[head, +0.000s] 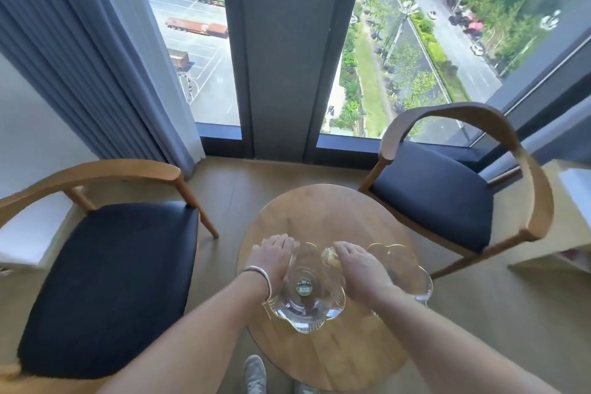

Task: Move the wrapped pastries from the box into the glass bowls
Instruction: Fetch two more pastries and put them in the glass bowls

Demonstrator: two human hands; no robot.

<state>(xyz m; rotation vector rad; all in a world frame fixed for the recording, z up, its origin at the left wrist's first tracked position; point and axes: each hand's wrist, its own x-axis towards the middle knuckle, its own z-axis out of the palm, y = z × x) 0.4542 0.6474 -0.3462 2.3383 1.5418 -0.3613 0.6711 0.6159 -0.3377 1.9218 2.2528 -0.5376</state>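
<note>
Two glass bowls (305, 288) crowd the round table's (329, 208) middle; its far half lies open, chairs (431, 195) flanking.

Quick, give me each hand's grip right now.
Left hand: fingers curled over the left rim of the near glass bowl, gripping it.
Right hand: fingers curled at the bowl's right rim; cannot tell what it holds.

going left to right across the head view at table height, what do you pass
Left chair → left hand → near glass bowl → right hand → second glass bowl → right chair. Both bowls stand on the round wooden table.
</note>
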